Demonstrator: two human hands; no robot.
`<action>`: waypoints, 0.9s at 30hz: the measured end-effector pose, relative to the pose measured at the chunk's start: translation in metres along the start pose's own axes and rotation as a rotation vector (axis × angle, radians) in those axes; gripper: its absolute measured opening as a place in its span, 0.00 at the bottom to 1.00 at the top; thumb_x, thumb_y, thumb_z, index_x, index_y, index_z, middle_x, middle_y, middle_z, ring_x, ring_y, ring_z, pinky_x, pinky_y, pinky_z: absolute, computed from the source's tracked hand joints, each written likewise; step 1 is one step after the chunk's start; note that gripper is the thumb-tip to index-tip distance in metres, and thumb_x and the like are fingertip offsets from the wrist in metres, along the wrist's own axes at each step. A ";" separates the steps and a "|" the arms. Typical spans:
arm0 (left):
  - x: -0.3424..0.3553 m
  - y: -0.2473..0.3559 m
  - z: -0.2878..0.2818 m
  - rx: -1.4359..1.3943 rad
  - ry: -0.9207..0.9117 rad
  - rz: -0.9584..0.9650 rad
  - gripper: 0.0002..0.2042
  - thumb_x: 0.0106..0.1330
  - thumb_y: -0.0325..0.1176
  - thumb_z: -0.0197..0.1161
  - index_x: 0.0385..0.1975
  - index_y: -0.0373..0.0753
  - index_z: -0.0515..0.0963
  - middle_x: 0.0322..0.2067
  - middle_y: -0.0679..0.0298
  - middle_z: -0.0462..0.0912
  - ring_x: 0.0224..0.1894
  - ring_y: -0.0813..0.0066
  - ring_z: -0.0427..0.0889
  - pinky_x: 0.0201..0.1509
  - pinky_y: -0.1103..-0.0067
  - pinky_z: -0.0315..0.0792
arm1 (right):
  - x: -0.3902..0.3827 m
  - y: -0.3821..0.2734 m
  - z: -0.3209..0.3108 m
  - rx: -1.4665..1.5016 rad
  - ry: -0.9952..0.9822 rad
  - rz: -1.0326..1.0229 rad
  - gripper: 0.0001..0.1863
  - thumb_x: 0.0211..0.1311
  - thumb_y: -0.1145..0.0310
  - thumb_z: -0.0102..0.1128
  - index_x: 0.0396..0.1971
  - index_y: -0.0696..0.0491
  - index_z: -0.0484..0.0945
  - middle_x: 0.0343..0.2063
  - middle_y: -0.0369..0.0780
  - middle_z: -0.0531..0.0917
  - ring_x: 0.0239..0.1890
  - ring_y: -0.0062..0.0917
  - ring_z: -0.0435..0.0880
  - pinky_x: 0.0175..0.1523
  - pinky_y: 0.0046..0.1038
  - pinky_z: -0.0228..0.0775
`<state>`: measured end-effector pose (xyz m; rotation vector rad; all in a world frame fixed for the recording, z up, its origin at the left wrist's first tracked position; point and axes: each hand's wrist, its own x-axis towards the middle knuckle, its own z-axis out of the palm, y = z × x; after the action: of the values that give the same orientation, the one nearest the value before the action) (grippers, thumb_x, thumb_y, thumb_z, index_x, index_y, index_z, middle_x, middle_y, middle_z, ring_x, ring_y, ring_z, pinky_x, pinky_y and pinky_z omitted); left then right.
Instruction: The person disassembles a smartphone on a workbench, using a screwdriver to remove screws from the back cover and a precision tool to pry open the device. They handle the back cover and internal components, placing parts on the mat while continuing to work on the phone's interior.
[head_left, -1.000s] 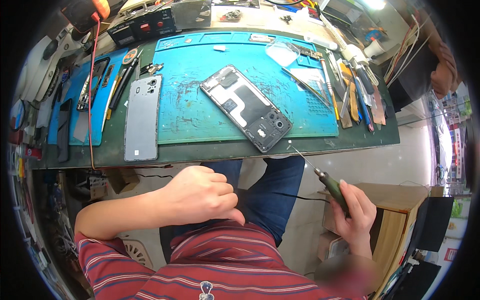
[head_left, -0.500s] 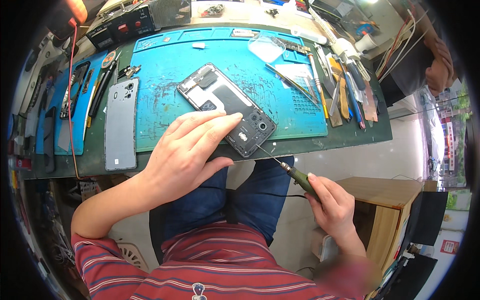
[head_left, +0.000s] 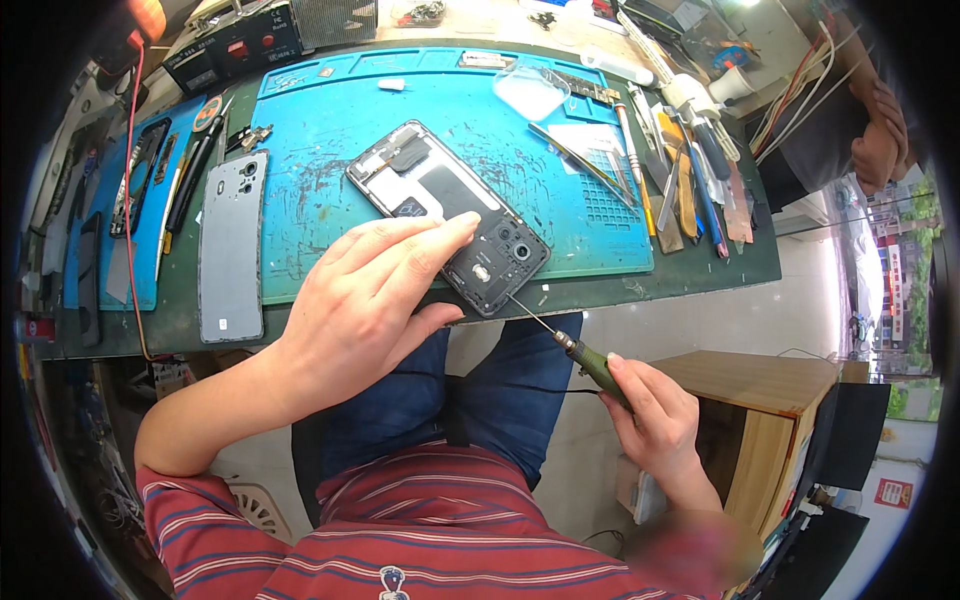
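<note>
Across the front edge of the blue mat point(head_left: 310, 172), partly over the green tabletop point(head_left: 700, 262): an opened phone point(head_left: 455, 188), lying aslant with its camera end toward the near right. Over its near left side, the left hand point(head_left: 350, 300), fingers point(head_left: 435, 248) close together and thumb held apart; cannot tell whether resting on the phone. In the right hand point(head_left: 660, 420), fingers clamped on a green-handled tool point(head_left: 598, 372), its thin metal tip at the phone's near corner. Just left of the mat, a flat grey back panel point(head_left: 232, 255).
</note>
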<state>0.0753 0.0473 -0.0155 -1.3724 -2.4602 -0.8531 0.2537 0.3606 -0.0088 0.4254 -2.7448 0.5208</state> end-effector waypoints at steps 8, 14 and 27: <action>0.000 0.001 -0.001 0.008 0.005 -0.006 0.40 0.58 0.30 0.80 0.73 0.34 0.71 0.62 0.62 0.87 0.65 0.56 0.82 0.69 0.63 0.74 | 0.001 -0.006 -0.006 0.007 -0.079 0.006 0.31 0.52 0.82 0.79 0.60 0.58 0.85 0.44 0.47 0.90 0.41 0.39 0.92 0.44 0.33 0.86; 0.001 0.000 0.000 0.007 0.006 0.004 0.40 0.59 0.31 0.80 0.73 0.34 0.71 0.62 0.62 0.87 0.65 0.57 0.82 0.69 0.63 0.74 | 0.001 -0.008 -0.001 -0.008 -0.034 -0.023 0.31 0.51 0.78 0.80 0.60 0.54 0.88 0.44 0.38 0.89 0.31 0.26 0.86 0.33 0.28 0.78; 0.001 0.002 -0.002 0.007 -0.004 -0.011 0.40 0.58 0.30 0.80 0.73 0.35 0.71 0.62 0.62 0.87 0.65 0.57 0.82 0.69 0.64 0.75 | 0.002 -0.010 0.001 0.006 -0.018 -0.037 0.31 0.50 0.79 0.79 0.59 0.53 0.88 0.43 0.37 0.90 0.29 0.25 0.84 0.32 0.27 0.77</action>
<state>0.0757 0.0476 -0.0128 -1.3612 -2.4732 -0.8443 0.2556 0.3513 -0.0058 0.4837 -2.7480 0.5187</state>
